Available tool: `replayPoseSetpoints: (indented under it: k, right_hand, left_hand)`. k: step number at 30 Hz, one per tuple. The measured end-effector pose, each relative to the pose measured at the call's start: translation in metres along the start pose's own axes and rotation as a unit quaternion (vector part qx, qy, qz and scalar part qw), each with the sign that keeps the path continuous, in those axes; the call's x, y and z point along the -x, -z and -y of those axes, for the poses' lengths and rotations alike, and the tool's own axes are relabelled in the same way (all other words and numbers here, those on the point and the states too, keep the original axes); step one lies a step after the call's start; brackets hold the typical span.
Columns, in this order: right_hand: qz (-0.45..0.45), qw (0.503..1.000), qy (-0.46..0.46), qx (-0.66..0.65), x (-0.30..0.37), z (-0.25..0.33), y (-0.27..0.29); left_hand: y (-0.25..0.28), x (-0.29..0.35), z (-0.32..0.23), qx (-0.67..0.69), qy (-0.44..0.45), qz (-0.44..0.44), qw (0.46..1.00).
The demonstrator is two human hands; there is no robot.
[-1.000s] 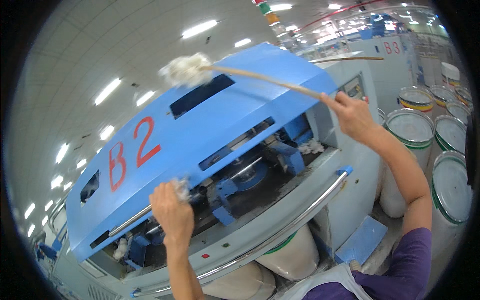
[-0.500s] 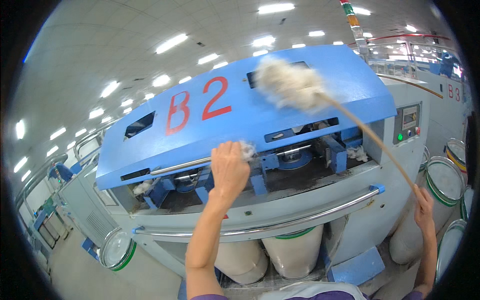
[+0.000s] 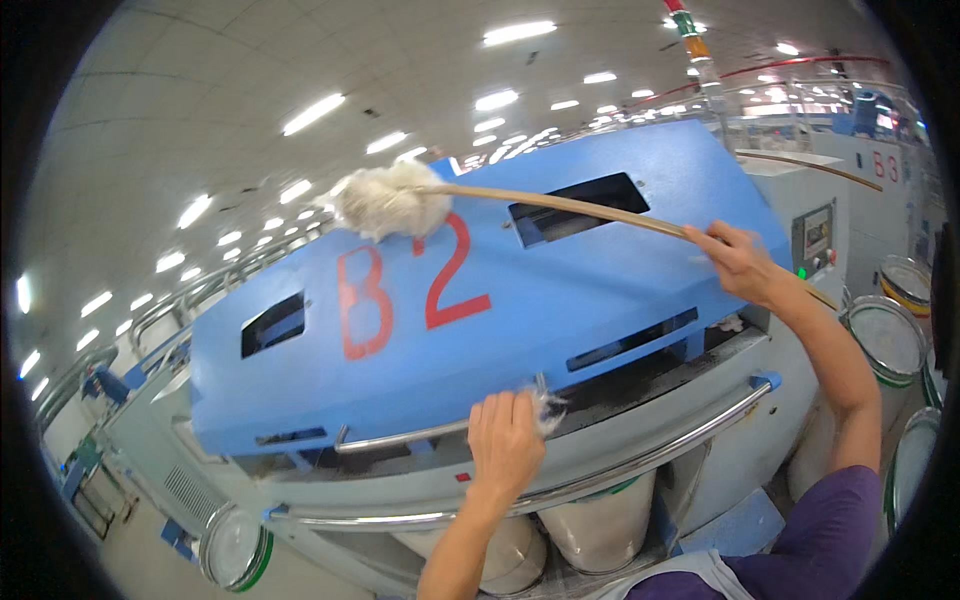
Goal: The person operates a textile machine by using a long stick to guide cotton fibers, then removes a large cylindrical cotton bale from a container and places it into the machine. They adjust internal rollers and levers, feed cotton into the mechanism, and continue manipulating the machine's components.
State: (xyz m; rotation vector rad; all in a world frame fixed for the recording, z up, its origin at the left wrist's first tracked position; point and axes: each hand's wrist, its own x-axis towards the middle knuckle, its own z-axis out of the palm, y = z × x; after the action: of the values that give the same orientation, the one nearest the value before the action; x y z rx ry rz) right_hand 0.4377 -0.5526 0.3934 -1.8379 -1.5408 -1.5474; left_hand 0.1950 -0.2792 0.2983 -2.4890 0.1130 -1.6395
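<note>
Crosswise, one duster (image 3: 560, 203) reaches over one blue cover (image 3: 580, 290)

Nearest, the left hand (image 3: 505, 448) curls its fingers together round the one bar (image 3: 400, 440) at the cover's lower edge. One white tuft (image 3: 547, 412) sticks out beside them; whether they pinch it too, I cannot tell. One rail (image 3: 650, 450) runs below, with two cans (image 3: 600, 530) under it.

Higher and to the right, the right hand (image 3: 745, 268) is clamped on the duster's stick. The long axis runs leftward and slightly upward from those fingers, a short end showing past them on the right. So the one fluffy head (image 3: 390, 203) lies well left of the right hand and well above the left. In this view the left hand is nearer to the head, yet only the right holds the duster. The head overlaps the cover's upper edge; contact is not clear.

The cover has four openings: two windows (image 3: 272, 325) and two slots (image 3: 632, 340).

Farther off are one panel (image 3: 818, 237), a second stick (image 3: 810, 170), lying apart, and one signal tower (image 3: 690, 42).
</note>
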Motion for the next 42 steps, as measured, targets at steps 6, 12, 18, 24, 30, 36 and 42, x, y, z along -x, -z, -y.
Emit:
replayPoseSetpoints:
  k: [6, 12, 18, 24, 30, 36, 42]
  right_hand:
    - [0.181, 0.965, -0.038, 0.187, -0.065, -0.029, 0.066]
    - [0.317, 0.901, -0.049, 0.291, -0.128, -0.027, 0.111]
    - [0.264, 0.889, -0.209, 0.309, 0.013, -0.060, 0.186]
    - [0.333, 0.797, -0.259, 0.433, 0.005, -0.126, 0.164]
    - [0.311, 0.783, -0.225, 0.490, -0.061, -0.261, 0.033]
    - [0.430, 0.708, -0.367, 0.424, -0.099, -0.368, -0.156]
    - [0.443, 0.804, -0.293, 0.266, -0.101, -0.337, -0.228]
  left_hand:
    - [-0.023, 0.028, 0.000, -0.003, 0.035, 0.058, 0.998]
    - [-0.042, 0.053, 0.022, -0.010, 0.009, 0.114, 0.993]
    - [-0.082, 0.108, 0.025, -0.032, 0.018, 0.150, 0.988]
    - [-0.106, 0.135, 0.029, -0.013, 0.095, 0.129, 0.987]
    - [-0.066, 0.120, 0.060, -0.044, 0.167, 0.166, 0.971]
    - [-0.040, 0.131, 0.082, -0.069, 0.227, 0.188, 0.953]
    - [-0.033, 0.155, 0.093, -0.030, 0.268, 0.197, 0.943]
